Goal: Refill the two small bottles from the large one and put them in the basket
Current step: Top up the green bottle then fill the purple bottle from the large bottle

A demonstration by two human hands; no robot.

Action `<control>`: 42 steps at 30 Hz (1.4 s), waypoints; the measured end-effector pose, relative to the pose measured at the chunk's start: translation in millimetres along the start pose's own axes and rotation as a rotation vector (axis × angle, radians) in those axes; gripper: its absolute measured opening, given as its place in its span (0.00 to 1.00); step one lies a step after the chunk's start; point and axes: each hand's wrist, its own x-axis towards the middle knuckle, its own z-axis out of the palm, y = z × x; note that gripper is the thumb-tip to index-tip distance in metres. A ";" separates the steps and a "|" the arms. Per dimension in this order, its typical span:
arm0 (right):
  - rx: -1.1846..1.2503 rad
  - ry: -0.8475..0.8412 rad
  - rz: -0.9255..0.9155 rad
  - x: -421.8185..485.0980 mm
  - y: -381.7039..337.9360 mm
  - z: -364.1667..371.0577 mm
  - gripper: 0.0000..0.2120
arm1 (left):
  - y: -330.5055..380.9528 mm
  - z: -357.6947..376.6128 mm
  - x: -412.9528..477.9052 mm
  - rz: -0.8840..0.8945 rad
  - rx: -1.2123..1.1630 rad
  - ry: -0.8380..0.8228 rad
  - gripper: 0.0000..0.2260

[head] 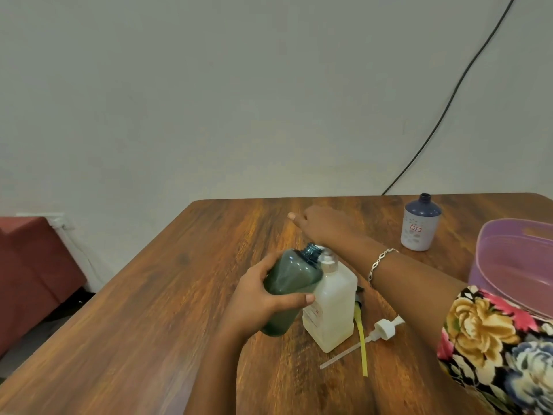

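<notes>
The left hand (pixel 257 298) grips the small green bottle (pixel 287 283), fingers and thumb wrapped round its body. The bottle is dark, translucent and uncapped. It is tilted, with its threaded neck just beside the top of the large bottle (pixel 332 307), a pale, square-sided one standing on the table (pixel 149 324). The right hand (pixel 320 226) reaches past them, too blurred to tell its fingers' state. The blue-and-white small bottle (pixel 419 229) stands open near the purple basket (pixel 508 265). A white pump (pixel 384 328) lies on the table.
</notes>
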 end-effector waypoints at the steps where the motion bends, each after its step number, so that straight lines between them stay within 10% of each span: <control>1: -0.004 0.008 -0.005 -0.1 0.2 0.6 0.26 | -0.8 0.2 -0.4 -0.001 0.002 -0.003 0.33; 42: 0.013 0.025 -0.010 0.1 -2.6 -22.8 0.21 | 7.2 -3.5 -5.6 -0.043 -0.011 0.024 0.32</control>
